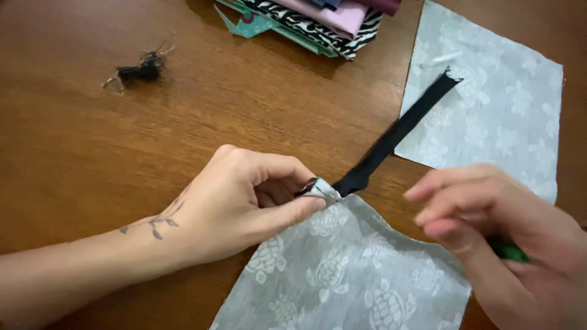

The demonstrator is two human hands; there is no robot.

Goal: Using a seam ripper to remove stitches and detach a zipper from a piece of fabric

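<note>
- Worktop (92, 146) of brown wood lies bare on our left.
- Two grey turtle-print cloth pieces (342, 275); one black zipper tape (391, 137).
- Left hand (238, 198) pinches the cloth corner; right hand (501, 244) is curled on a green object (507, 250).

A brown wooden table (92, 153) carries everything. At its far edge sits a stack of folded fabrics (318, 21), pink, zebra-striped and teal. Toward the far left lies a small tangle of black thread (139, 71). On the right side lies a grey cloth piece with a turtle print (501, 116); a black zipper strip (397, 134) runs from it down to a second grey turtle-print piece (342, 275) at the near edge.
</note>
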